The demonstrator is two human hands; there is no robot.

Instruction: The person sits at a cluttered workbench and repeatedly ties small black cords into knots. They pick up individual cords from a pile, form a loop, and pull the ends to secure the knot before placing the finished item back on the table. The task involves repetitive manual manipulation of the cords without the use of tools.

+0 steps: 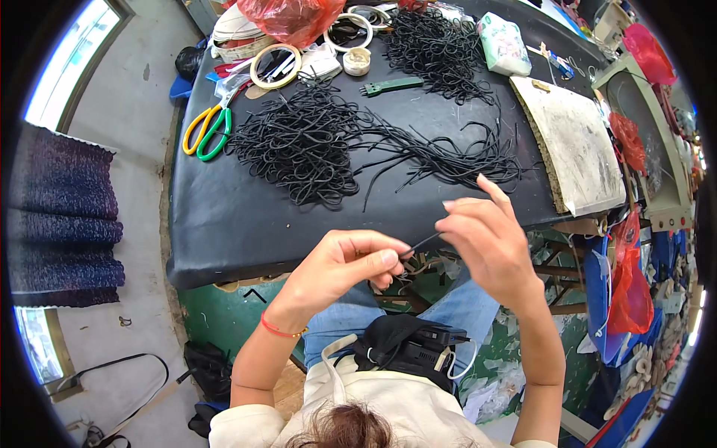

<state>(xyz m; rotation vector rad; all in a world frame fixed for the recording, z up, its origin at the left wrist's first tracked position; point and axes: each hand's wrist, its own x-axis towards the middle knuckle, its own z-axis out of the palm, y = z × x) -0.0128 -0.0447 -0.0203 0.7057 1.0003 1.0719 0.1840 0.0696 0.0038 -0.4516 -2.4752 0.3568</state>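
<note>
A thin black cord (pixel 426 242) stretches between my hands, just in front of the table's near edge. My left hand (pixel 349 261) pinches one end of it between thumb and fingertips. The cord runs up to my right hand (pixel 482 235), where thumb and forefinger close on it while another finger points up. On the table beyond lie a tangled heap of black cords (pixel 299 142), a looser bundle of black cords (pixel 448 155) and, at the back, another heap of black cords (pixel 433 48). The far ends of the held cord are hidden by my fingers.
Scissors with yellow and green handles (pixel 208 133) lie at the table's left. Behind the heaps are a green tool (pixel 392 86), a small round tub (pixel 357 62), tape rolls (pixel 276 66) and a red plastic bag (pixel 291 19). A stained white board (pixel 571 142) sits at the right.
</note>
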